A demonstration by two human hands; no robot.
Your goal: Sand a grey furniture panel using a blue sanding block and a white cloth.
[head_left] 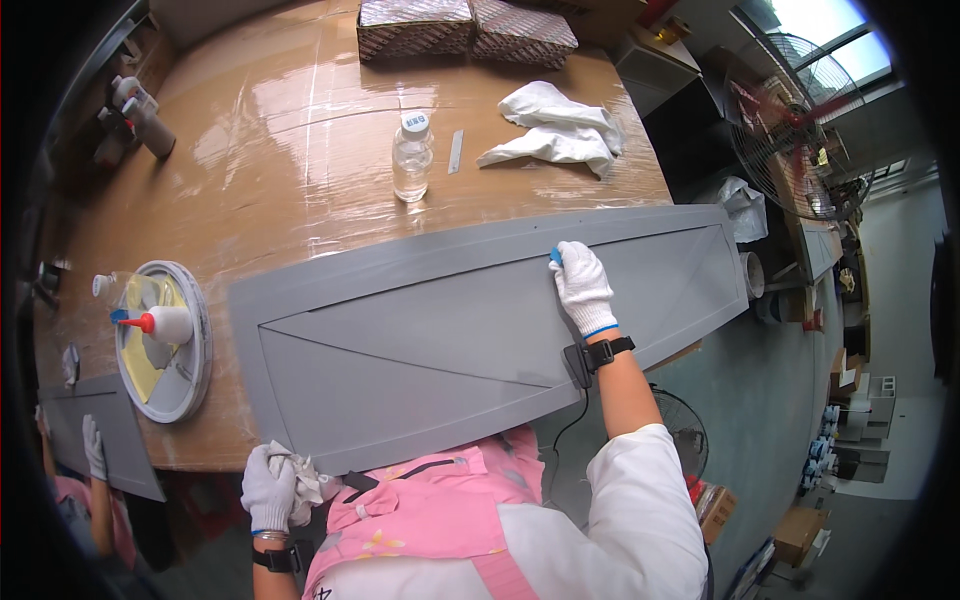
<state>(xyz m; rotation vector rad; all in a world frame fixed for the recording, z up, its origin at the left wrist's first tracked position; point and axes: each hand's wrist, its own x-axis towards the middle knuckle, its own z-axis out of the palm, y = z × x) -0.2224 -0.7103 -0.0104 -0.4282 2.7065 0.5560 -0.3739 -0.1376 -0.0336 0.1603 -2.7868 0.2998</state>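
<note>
A long grey panel (420, 325) with a recessed middle and a raised frame lies across the table in front of me. My right hand (582, 285), in a white knit glove, is closed on a small blue piece (556, 257) at the inner edge of the panel's far frame strip. Most of that piece is hidden by my fingers, so its kind cannot be told. By the panel's near left corner, my gloved left hand (266, 490) grips a crumpled white cloth (312, 488).
Beyond the panel stand a clear bottle (412, 160), a small metal strip (456, 152), a white rag (560, 130) and patterned boxes (415, 28). A round lid (205, 345) at left holds a red-tipped squeeze bottle (168, 324). A co-worker's gloved hand (93, 448) rests on another panel.
</note>
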